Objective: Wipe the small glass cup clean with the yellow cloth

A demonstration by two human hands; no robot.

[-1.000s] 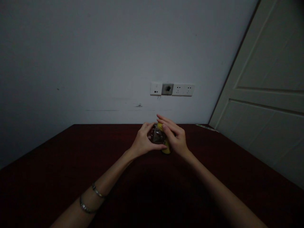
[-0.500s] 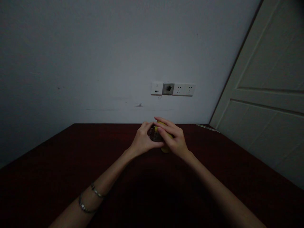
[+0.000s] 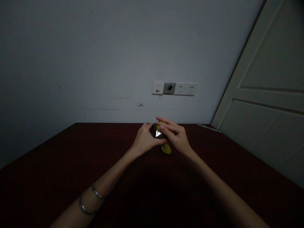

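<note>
Centre of frame: left hand (image 3: 144, 140) curled round dark glossy object (image 3: 158, 134), right hand (image 3: 177, 138) closed over yellow item (image 3: 167, 149) overlapping it. Slick surface plus uneven push could drop object onto worktop (image 3: 102, 145).

Dim light, deep shadow across table (image 3: 95, 142), 1 glint on glossy object (image 3: 158, 133).

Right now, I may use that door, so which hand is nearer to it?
Right. The right hand is left of the door, on the yellow item; the left hand is farther left, around the shiny object.
</note>
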